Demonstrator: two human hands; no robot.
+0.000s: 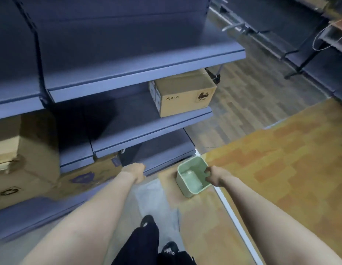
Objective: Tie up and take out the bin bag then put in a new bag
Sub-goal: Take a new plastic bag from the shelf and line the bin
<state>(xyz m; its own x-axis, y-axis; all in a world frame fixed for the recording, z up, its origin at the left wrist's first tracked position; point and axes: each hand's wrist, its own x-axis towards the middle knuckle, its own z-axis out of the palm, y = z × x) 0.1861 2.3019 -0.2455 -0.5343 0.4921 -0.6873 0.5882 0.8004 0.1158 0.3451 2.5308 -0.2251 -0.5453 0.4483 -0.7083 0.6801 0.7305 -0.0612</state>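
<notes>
A small light green bin (187, 185) stands on the floor beside the end of the blue shelving. Its inside looks bare and pale, and no bag shows in it. My right hand (214, 175) grips the bin's right rim, fingers curled over the edge. My left hand (136, 172) is at the front edge of the lowest shelf (162, 162), knuckles up with fingers bent over that edge. No bin bag is visible anywhere.
Blue metal shelves (139, 60) fill the left. A PICO cardboard box (183, 94) sits on the middle shelf, with larger cartons (26, 155) at the left. My feet (147, 221) stand on grey floor; orange patterned flooring (271, 159) lies right, past a white strip.
</notes>
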